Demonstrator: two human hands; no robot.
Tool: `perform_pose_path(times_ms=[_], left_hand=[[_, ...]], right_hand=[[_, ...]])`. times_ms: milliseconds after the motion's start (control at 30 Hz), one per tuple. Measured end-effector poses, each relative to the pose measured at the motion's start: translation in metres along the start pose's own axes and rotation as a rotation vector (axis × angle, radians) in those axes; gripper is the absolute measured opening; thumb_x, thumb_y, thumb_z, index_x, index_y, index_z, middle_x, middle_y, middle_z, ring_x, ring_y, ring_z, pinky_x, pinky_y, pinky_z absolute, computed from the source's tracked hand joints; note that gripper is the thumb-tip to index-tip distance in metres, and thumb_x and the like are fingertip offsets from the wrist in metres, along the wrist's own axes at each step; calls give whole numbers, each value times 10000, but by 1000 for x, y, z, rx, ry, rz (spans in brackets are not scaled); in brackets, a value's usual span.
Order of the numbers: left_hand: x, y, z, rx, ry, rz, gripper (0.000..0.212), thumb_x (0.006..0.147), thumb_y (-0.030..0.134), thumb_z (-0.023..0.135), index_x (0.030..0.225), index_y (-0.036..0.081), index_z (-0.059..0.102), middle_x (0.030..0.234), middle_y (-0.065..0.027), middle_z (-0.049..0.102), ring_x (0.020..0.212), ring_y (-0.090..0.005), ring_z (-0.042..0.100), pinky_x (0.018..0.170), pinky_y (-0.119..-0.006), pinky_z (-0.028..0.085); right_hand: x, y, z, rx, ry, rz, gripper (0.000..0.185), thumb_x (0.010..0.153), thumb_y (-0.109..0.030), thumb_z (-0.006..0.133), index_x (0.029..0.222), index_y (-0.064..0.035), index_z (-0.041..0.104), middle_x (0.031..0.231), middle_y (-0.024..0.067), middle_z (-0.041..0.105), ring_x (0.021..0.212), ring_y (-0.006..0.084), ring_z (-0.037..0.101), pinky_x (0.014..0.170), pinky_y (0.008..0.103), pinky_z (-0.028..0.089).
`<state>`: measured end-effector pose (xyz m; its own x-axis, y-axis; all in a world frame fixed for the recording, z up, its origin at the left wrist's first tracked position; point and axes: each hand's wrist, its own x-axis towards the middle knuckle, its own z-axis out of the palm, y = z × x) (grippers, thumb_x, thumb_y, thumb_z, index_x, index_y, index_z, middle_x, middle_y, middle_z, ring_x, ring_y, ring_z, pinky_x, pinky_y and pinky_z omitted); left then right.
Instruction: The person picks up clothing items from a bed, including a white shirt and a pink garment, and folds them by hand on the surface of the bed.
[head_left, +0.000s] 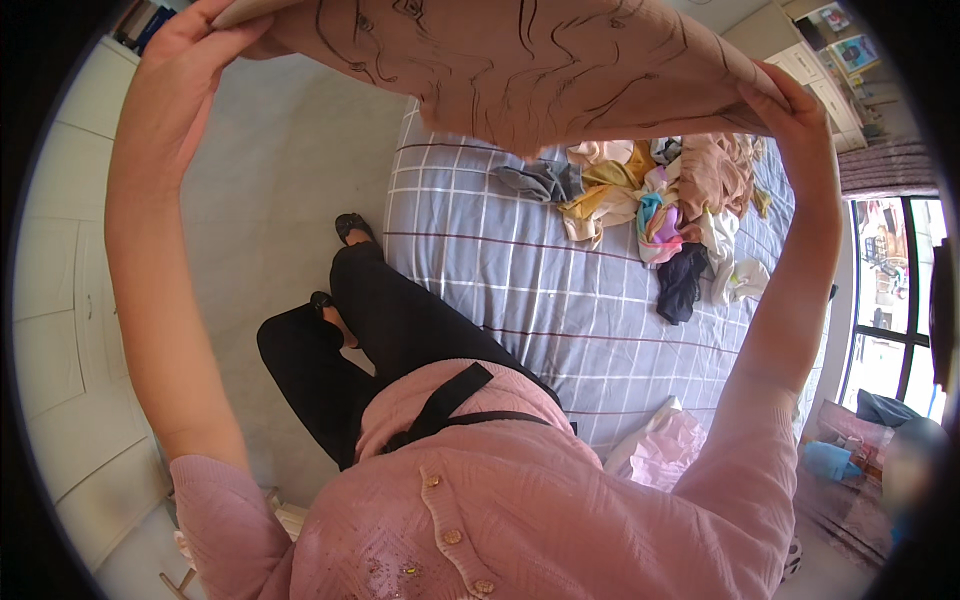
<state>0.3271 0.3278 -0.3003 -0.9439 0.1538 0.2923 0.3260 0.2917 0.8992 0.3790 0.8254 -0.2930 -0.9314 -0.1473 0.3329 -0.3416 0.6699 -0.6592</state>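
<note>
A brown cloth (517, 67) printed with dark wavy lines stretches between my raised hands, its top running out of view. My left hand (187, 60) pinches the cloth's left end. At the other end, my right hand (799, 105) grips the right edge. The lower edge of the cloth looks frayed and sags in the middle. Below and behind it lies a heap of crumpled garments and cloths (600, 191) in yellow, grey, brown, white and several bright colours, on a bed with a grey checked cover (465, 255).
White cabinets (56, 270) line the left side, beside a pale floor (255, 195). A pink bag or cloth (664, 450) lies on the bed near my body. To the right are a dark-framed window (885, 330) and, at the top, a white drawer unit (814, 75).
</note>
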Motion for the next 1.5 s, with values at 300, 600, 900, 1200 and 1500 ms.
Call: perform_pose_path(times_ms=[300, 600, 900, 1200, 1500], left_hand=[[-156, -9, 30, 235, -354, -181, 464, 698, -126, 425, 1052, 25, 684, 1014, -30, 677, 939, -112, 606, 828, -236, 459], [-259, -98, 83, -11, -535, -544, 250, 823, -95, 530, 1008, -16, 678, 875, -54, 686, 823, -110, 616, 764, -250, 485], [-203, -110, 88, -208, -466, -660, 232, 855, -41, 525, 1056, -21, 639, 882, 4, 632, 826, -73, 584, 776, -234, 476], [-185, -138, 85, -314, -437, -661, 239, 859, 32, 560, 1082, -23, 628, 936, -7, 637, 869, -90, 578, 823, -241, 453], [-142, -205, 154, 503, -70, -40, 382, 879, 84, 593, 1256, 41, 549, 1203, -201, 620, 1093, -375, 599, 914, -401, 487]], right_hand=[[-152, -13, 47, -94, -280, 162, 265, 815, -9, 706, 1077, -47, 700, 861, 46, 700, 811, 89, 631, 731, 265, 513], [-265, 55, 133, 315, -630, 708, 272, 823, 62, 655, 1094, 47, 666, 900, 69, 708, 814, 84, 624, 723, 248, 529], [-189, 69, 130, 371, -733, 718, 215, 871, -37, 663, 1079, 17, 672, 859, -26, 657, 791, 42, 547, 722, 227, 494], [-179, 95, 132, 156, -651, 646, 270, 851, -96, 689, 1094, 15, 657, 867, 14, 660, 811, 51, 539, 718, 252, 481], [-139, 148, 198, -260, 93, 181, 327, 839, -109, 660, 1147, -6, 621, 1098, 182, 670, 1000, 357, 641, 874, 395, 503]])
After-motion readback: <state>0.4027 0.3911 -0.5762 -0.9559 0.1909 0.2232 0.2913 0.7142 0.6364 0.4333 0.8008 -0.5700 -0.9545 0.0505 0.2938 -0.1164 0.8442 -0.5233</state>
